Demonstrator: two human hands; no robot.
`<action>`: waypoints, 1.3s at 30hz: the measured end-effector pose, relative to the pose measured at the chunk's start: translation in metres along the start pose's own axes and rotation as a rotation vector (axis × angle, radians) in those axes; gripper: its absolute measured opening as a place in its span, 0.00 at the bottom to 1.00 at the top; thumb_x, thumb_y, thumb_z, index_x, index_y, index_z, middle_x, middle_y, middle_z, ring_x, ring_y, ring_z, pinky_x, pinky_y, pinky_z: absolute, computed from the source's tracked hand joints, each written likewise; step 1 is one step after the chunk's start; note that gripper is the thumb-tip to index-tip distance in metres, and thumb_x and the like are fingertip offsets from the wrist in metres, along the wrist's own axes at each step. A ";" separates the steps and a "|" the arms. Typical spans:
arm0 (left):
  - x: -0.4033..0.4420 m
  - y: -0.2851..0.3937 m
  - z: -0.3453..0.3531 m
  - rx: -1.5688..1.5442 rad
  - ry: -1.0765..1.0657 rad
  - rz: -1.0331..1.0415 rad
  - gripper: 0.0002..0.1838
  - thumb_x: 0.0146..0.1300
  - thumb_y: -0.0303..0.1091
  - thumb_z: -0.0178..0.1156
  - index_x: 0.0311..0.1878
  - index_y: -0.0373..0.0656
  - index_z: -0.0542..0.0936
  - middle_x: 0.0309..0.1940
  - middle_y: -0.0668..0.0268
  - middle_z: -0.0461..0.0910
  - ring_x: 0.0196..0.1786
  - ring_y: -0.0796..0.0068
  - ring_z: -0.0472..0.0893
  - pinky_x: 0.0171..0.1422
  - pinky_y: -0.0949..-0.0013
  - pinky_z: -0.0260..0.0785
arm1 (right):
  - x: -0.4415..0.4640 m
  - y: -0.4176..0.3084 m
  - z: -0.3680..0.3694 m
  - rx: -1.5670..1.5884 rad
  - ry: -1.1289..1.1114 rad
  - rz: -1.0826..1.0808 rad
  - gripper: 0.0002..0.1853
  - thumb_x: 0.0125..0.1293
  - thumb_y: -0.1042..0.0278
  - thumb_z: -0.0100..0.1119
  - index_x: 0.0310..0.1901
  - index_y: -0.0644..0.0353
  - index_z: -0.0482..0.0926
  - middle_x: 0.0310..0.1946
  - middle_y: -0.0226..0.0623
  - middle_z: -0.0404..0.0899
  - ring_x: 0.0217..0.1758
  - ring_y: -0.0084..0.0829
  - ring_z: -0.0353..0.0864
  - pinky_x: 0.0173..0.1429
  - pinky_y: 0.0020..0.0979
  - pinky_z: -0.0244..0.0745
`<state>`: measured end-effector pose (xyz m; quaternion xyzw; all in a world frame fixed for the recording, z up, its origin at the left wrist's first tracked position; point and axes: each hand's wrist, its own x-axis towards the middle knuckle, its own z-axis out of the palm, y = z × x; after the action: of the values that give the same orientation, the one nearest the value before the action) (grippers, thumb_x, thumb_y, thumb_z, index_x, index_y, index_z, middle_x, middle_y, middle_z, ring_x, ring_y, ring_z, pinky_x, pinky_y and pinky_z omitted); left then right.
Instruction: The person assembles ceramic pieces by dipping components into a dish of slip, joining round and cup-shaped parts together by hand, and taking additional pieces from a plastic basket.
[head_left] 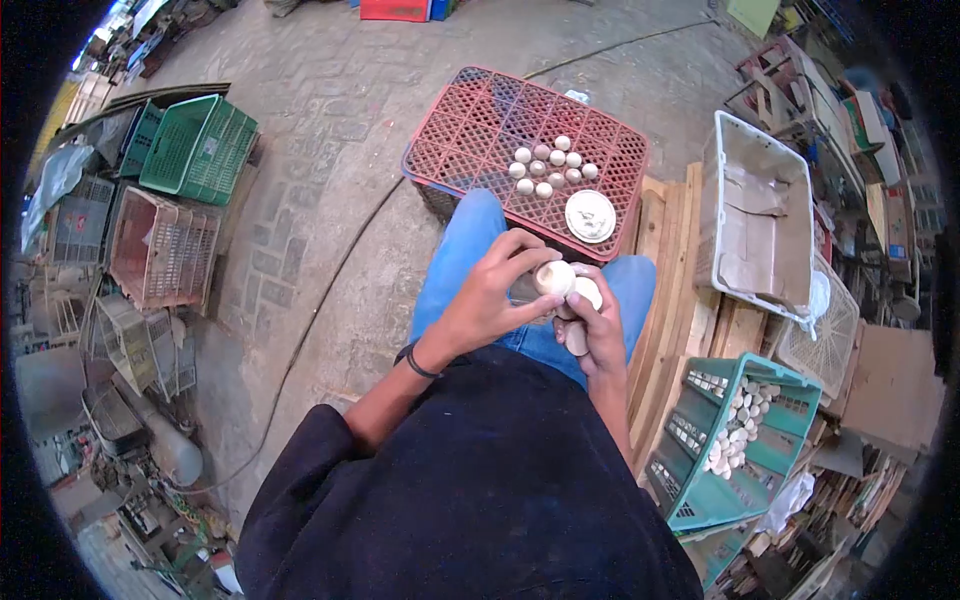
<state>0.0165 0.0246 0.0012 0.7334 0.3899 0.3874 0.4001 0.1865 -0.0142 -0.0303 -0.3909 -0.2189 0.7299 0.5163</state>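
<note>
My left hand (492, 292) pinches a round cream-coloured knob-like piece (554, 279) between thumb and fingers, above my lap. Close against it, my right hand (602, 335) is closed around a white rounded piece (587, 293), and another pale piece (577, 338) shows lower in its fingers. The exact kind of these pieces cannot be made out. In front of my knees, several similar small round pieces (542, 189) rest on an upturned red plastic crate (460, 130). A round white container (590, 216) with a smeared top sits at the crate's near right corner.
At my right stand a green crate (688, 500) holding many white pieces and a white bin (716, 190) beside wooden planks (655, 330). Green (205, 150) and pinkish (165, 250) crates are stacked at left. A cable (330, 285) runs across the paved floor.
</note>
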 end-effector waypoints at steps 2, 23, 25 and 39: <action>0.000 -0.002 0.002 0.005 0.015 0.005 0.21 0.50 0.33 0.67 0.48 0.36 0.76 0.41 0.58 0.70 0.46 0.63 0.73 0.49 0.66 0.69 | 0.002 0.000 -0.001 -0.009 0.006 -0.037 0.16 0.57 0.73 0.61 0.47 0.62 0.71 0.34 0.35 0.76 0.27 0.22 0.77 0.21 0.21 0.74; 0.003 -0.025 0.012 -0.596 -0.188 -0.468 0.20 0.61 0.26 0.58 0.56 0.34 0.70 0.46 0.62 0.76 0.50 0.78 0.75 0.51 0.73 0.72 | 0.002 -0.011 -0.005 -0.489 0.150 -0.157 0.15 0.56 0.72 0.65 0.45 0.61 0.74 0.36 0.31 0.75 0.27 0.18 0.75 0.23 0.19 0.71; 0.000 -0.036 0.017 -0.670 -0.181 -0.445 0.20 0.62 0.26 0.57 0.57 0.34 0.70 0.47 0.62 0.76 0.50 0.77 0.75 0.51 0.73 0.72 | 0.003 -0.012 -0.002 -0.444 0.145 -0.156 0.17 0.58 0.70 0.63 0.47 0.61 0.72 0.34 0.31 0.76 0.26 0.19 0.76 0.22 0.20 0.71; 0.009 -0.044 0.024 -1.224 -0.051 -0.629 0.17 0.68 0.36 0.45 0.54 0.35 0.69 0.42 0.54 0.76 0.38 0.69 0.76 0.43 0.68 0.70 | 0.008 0.001 -0.013 -0.325 0.052 -0.088 0.21 0.61 0.68 0.61 0.54 0.60 0.67 0.31 0.30 0.76 0.28 0.18 0.77 0.22 0.19 0.72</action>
<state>0.0300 0.0425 -0.0442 0.2362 0.2857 0.3856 0.8449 0.1952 -0.0079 -0.0419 -0.4781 -0.3374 0.6512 0.4833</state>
